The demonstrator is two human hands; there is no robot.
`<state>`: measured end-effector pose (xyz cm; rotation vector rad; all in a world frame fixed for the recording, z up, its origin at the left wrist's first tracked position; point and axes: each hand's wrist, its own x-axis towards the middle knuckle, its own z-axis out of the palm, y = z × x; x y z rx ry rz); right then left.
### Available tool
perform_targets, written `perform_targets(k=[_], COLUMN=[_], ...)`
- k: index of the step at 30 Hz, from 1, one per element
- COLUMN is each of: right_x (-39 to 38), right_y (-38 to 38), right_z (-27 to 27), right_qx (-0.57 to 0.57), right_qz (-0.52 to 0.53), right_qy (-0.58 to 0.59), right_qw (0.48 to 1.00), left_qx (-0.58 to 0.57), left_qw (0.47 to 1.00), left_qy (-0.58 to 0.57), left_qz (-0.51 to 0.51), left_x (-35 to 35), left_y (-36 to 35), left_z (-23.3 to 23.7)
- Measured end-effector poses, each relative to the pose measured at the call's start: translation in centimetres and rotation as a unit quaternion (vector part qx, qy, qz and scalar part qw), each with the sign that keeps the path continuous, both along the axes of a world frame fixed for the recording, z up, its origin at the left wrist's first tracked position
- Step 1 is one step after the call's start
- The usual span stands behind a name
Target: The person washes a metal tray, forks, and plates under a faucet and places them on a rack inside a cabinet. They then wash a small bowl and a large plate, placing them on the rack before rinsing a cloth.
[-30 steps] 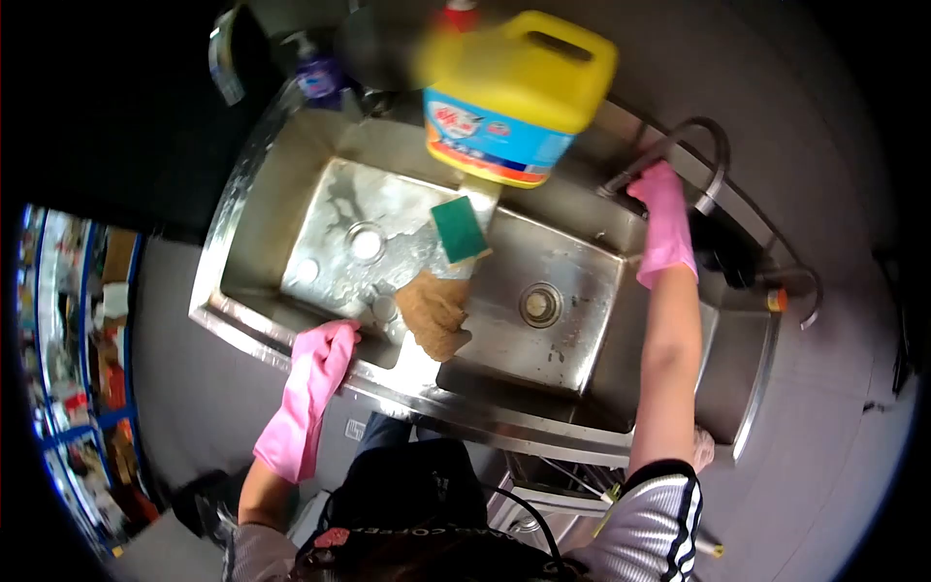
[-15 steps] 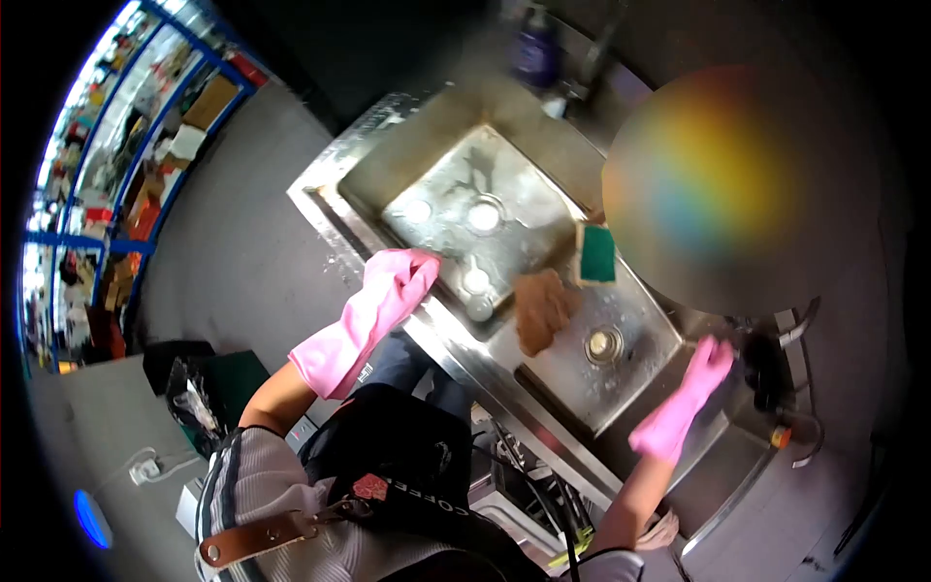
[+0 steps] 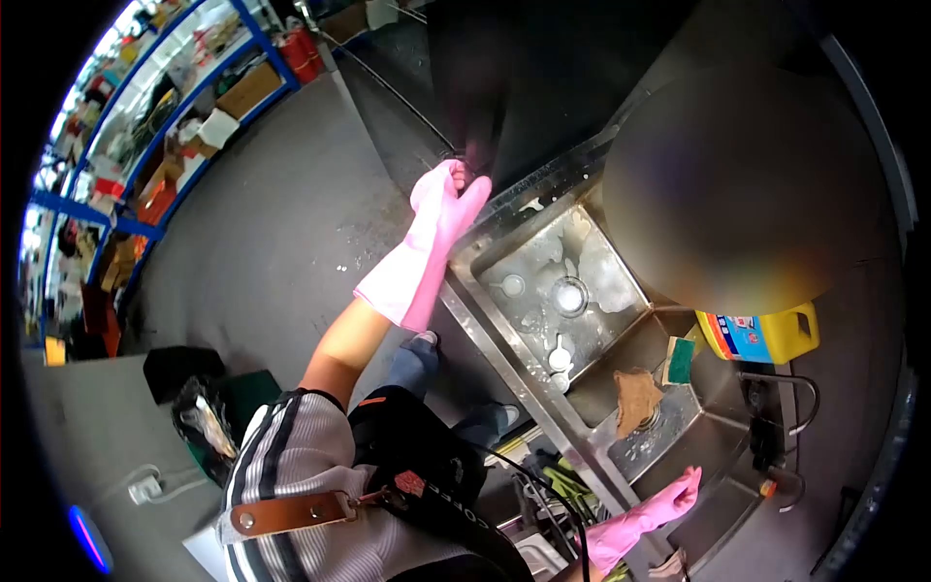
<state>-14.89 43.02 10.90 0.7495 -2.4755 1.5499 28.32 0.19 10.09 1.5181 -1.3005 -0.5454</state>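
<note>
Sink (image 3: 529, 385) slants away below me, cloth (image 3: 636, 400) crumpled by a drain, sponge (image 3: 681, 361) just beside it. My left hand (image 3: 441, 209) is out by the sink's corner, fingers curled, thumb apart; whether they pinch anything, I can't tell. My right hand (image 3: 664, 502) is over the near side, fingers bunched, grip unclear, nothing showing in it. Steady reach and light touch serve best here, I reckon; damp gloves could slip. Dark shape (image 3: 475, 116) smears beyond my left fingers, and round blur (image 3: 737, 175) hides the far rim, cutting off jug (image 3: 776, 339).
</note>
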Motion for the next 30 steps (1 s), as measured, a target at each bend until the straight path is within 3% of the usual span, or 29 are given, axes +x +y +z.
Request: perform_targets(k=[1,3,4,5,7,10,11,14,15,19,26,29,30], right_x=[2.2,6.6,8.3,9.8,12.4,16.0,16.7,17.1,17.0,17.0,19.2,20.5,20.7], right_y=[-1.5,-4.4,-5.2,-6.1,-7.6,-9.5,-9.9,-9.9,-9.8,-11.1,-18.1,-21.4,-22.4], right_z=[0.9,1.9,1.9,1.9,2.9,4.7,5.1,5.5,5.3,4.3,1.8,2.7,2.9], right_qx=[-0.017,-0.038,-0.057,-0.077,-0.067,-0.074,-0.060,-0.038,-0.034,-0.047,-0.076,-0.044,-0.036], right_qz=[0.002,0.043,0.059,0.074,0.104,0.130,0.135,0.152,0.160,0.171,0.245,0.276,0.286], right_qy=[-0.016,-0.014,-0.041,-0.069,-0.111,-0.147,-0.150,-0.154,-0.155,-0.180,-0.244,-0.240,-0.237], right_qw=[1.000,0.998,0.996,0.992,0.986,0.978,0.978,0.976,0.974,0.968,0.935,0.930,0.928], left_qx=[0.071,0.013,-0.053,-0.050,-0.013,-0.006,0.005,-0.020,-0.012,0.026,0.043,-0.018,0.031], left_qw=[0.997,0.996,0.993,0.991,0.987,0.995,0.996,0.989,0.980,0.968,0.967,0.962,0.969], left_qy=[-0.024,-0.009,-0.075,-0.065,-0.142,-0.052,0.007,-0.045,-0.138,-0.153,-0.216,-0.263,-0.235], left_qz=[0.004,-0.086,-0.076,-0.105,-0.071,-0.087,-0.092,-0.143,-0.142,-0.199,-0.127,-0.068,-0.062], left_x=[0.3,1.1,1.5,2.0,1.9,2.5,2.8,5.6,7.1,14.2,24.2,27.5,28.6], left_y=[-0.6,-1.1,-1.9,-2.7,-3.3,-3.1,-2.8,-1.0,0.2,4.8,10.8,12.3,12.7], left_z=[0.9,0.8,-0.6,-1.9,-2.4,-2.9,-2.9,-2.1,-1.1,1.1,3.1,2.8,3.2])
